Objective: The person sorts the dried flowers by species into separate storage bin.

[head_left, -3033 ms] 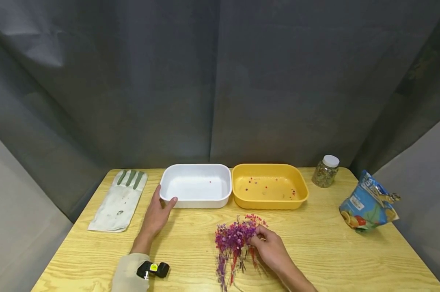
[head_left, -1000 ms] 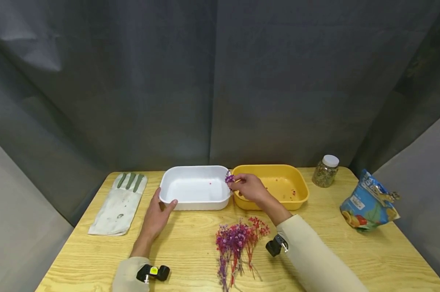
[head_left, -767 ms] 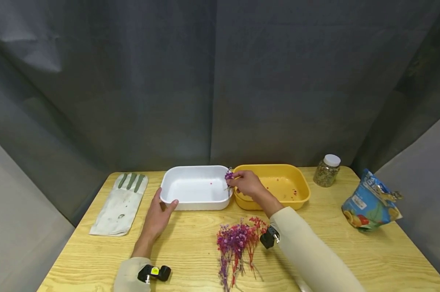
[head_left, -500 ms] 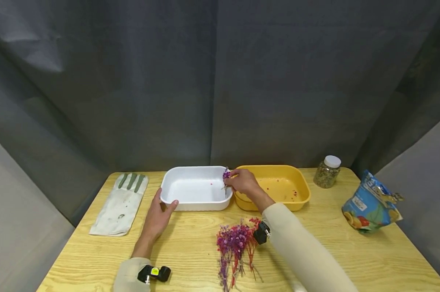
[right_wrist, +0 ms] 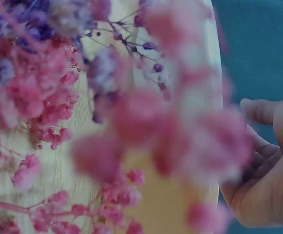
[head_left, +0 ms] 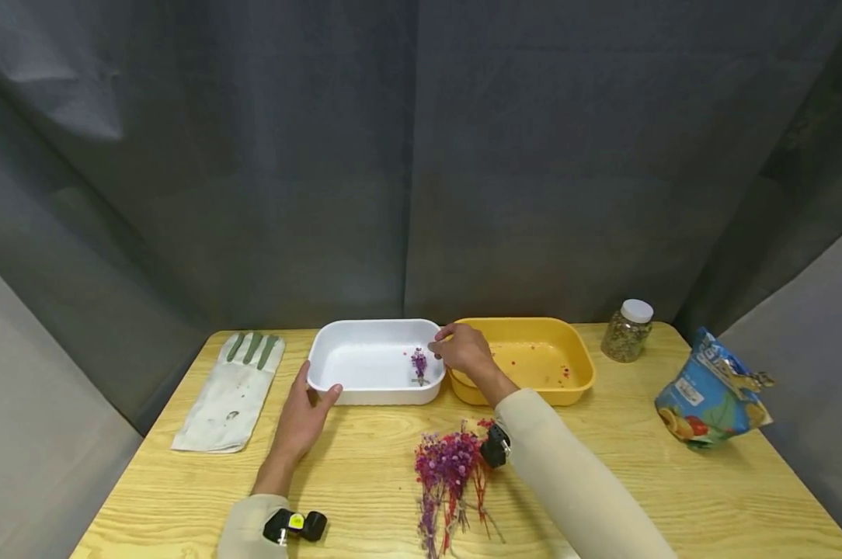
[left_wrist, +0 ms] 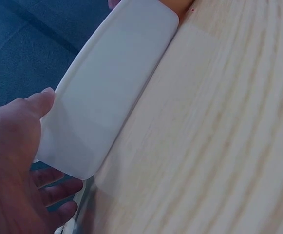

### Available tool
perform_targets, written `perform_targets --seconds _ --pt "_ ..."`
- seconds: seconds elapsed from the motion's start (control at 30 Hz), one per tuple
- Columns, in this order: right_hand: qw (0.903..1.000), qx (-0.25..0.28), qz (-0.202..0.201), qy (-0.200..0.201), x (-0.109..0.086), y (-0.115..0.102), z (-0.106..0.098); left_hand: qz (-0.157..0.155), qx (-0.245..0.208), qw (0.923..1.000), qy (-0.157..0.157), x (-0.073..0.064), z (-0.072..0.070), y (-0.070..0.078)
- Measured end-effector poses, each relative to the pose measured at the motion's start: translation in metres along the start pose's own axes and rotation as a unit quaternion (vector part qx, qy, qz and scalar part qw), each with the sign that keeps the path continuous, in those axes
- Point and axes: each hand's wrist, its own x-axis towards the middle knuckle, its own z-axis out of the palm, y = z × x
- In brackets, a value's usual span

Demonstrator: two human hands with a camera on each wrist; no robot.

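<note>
My left hand (head_left: pixel 302 415) holds the near left corner of a white plastic tub (head_left: pixel 372 394), thumb over the front rim and fingers along its left end. The left wrist view shows the thumb (left_wrist: pixel 44 101) against the tub's wall. Inside the tub, near its right end, lies a small sprig of purple dried flowers (head_left: pixel 419 362). Just right of that sprig, over the tub's right rim, hovers my right hand (head_left: pixel 463 349) with nothing between its fingers. On the table below lies a bunch of purple and red dried flowers (head_left: pixel 449 460); blurred pink blossoms (right_wrist: pixel 136 122) fill the right wrist view.
A yellow tub (head_left: pixel 522 397) with several fallen red bits stands against the white one. Farther right are a lidded jar (head_left: pixel 627 332) and a blue snack bag (head_left: pixel 711 392). A white and green glove (head_left: pixel 228 396) lies at left on the wooden table (head_left: pixel 365 473).
My right hand took a purple sprig from the bunch, carried it up to the white tub and let it go inside. My left hand stays at the tub's corner.
</note>
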Motion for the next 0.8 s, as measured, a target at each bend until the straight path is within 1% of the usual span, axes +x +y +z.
perform_targets --seconds 0.1,0.3,0.4,0.5,0.8 --pt "0.9999 0.006 -0.012 -0.002 -0.004 0.004 -0.003 0.001 0.0 1.0 0.0 0.0 0.0 -0.001" --pt "0.9975 0.022 -0.063 -0.025 -0.02 0.012 -0.01 -0.003 0.001 1.0 0.001 -0.001 0.002 -0.003" --pt "0.9952 0.03 -0.088 -0.029 -0.03 0.016 -0.013 -0.001 0.001 1.0 0.001 -0.001 0.002 -0.003" --pt "0.993 0.037 -0.11 -0.024 -0.04 0.018 -0.016 0.0 0.002 1.0 -0.001 -0.001 0.003 -0.002" --pt "0.9869 0.079 -0.14 0.018 -0.073 0.029 -0.021 0.003 -0.003 1.0 -0.001 0.0 0.001 0.0"
